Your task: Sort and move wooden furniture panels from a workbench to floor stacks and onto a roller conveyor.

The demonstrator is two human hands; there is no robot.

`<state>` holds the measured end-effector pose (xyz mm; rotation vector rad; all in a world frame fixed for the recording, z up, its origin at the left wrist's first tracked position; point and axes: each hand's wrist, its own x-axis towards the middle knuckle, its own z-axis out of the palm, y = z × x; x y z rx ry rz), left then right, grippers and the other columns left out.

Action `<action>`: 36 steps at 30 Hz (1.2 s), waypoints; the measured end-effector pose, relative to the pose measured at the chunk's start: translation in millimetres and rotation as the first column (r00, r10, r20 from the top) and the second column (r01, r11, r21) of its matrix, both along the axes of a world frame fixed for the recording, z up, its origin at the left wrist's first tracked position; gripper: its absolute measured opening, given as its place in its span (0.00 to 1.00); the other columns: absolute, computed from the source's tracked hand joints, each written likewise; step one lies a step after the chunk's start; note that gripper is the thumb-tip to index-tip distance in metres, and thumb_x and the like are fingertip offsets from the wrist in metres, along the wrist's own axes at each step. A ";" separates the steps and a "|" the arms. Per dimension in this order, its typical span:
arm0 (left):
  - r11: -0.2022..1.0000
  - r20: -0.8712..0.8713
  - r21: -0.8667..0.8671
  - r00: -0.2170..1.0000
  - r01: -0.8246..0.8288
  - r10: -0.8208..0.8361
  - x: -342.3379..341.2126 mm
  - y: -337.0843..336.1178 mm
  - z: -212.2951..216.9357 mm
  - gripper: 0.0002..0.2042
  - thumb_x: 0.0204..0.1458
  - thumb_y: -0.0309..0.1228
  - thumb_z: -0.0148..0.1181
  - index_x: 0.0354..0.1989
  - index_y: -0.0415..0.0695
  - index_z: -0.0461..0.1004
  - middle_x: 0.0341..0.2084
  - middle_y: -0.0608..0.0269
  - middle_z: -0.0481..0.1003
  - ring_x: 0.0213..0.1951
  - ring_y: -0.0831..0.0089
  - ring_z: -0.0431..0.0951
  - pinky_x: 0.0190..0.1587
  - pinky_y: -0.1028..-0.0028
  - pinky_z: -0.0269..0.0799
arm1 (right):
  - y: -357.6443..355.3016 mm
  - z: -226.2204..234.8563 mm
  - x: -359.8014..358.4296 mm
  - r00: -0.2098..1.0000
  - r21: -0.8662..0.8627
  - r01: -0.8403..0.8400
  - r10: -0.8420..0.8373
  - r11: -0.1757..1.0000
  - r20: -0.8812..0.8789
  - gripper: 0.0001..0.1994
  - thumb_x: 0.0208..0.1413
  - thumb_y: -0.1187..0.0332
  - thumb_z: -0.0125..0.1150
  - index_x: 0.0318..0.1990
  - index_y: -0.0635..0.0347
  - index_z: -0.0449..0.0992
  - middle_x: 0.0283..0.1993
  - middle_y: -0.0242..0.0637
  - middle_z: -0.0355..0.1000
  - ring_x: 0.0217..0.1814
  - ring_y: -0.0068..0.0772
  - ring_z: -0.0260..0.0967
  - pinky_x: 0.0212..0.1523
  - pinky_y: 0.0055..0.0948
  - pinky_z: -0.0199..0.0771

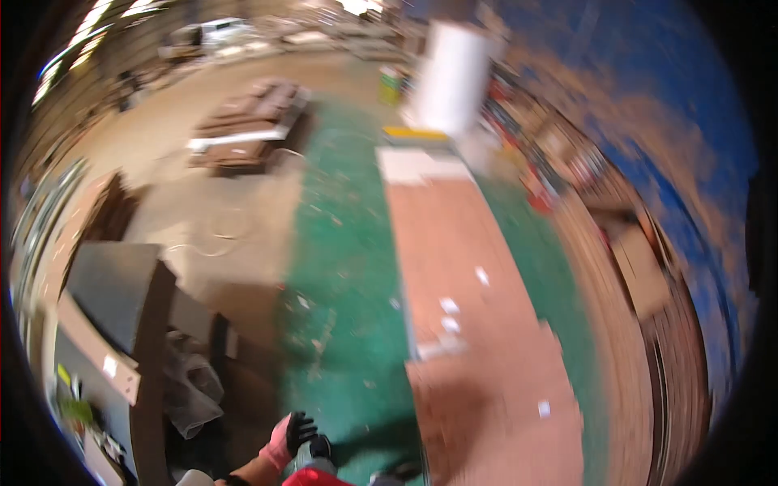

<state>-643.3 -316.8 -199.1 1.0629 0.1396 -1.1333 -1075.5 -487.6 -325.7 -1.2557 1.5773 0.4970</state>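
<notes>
A gloved left hand (pixel 290 437), black at the fingers and pink at the cuff, is seen low in the blurred head view, hanging over the green floor (pixel 344 267). Its fingers appear loosely curled, and nothing is seen gripped; whether it is fully closed cannot be told. The right hand is not in view. The nearest thing is a crumpled clear plastic bag (pixel 190 397), lying just to the left of the hand beside a dark cabinet (pixel 121 300). A long reddish-brown board (pixel 478 324) is laid ahead and to the right, its long axis running away from the person.
</notes>
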 end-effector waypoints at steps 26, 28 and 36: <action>0.133 -0.028 0.740 0.228 0.659 -0.973 -324.1 -266.4 -240.2 0.22 0.46 0.32 0.64 0.49 0.34 0.71 0.38 0.58 0.76 0.38 0.73 0.75 0.41 0.73 0.71 | -106.1 -123.7 -103.5 0.883 -0.392 0.141 -0.295 0.909 -0.366 0.41 0.50 0.47 0.60 0.66 0.63 0.54 0.68 0.61 0.45 0.71 0.62 0.41 0.69 0.53 0.39; 0.052 -0.108 0.641 0.157 0.766 -0.982 -314.7 -275.7 -227.6 0.20 0.47 0.31 0.64 0.48 0.35 0.72 0.36 0.61 0.76 0.36 0.75 0.74 0.39 0.74 0.71 | -103.8 -118.8 -111.3 0.876 -0.493 0.167 -0.358 0.854 -0.323 0.39 0.52 0.49 0.59 0.66 0.63 0.55 0.67 0.59 0.47 0.70 0.59 0.44 0.69 0.51 0.41; -0.048 -0.048 0.379 -0.032 0.924 -0.998 -321.6 -248.0 -152.1 0.18 0.49 0.27 0.63 0.48 0.36 0.72 0.31 0.66 0.76 0.31 0.80 0.72 0.33 0.76 0.69 | -146.3 -81.3 -116.5 -0.345 0.218 0.937 -0.813 -0.273 0.469 0.19 0.63 0.57 0.51 0.53 0.63 0.71 0.46 0.35 0.73 0.47 0.30 0.70 0.48 0.26 0.70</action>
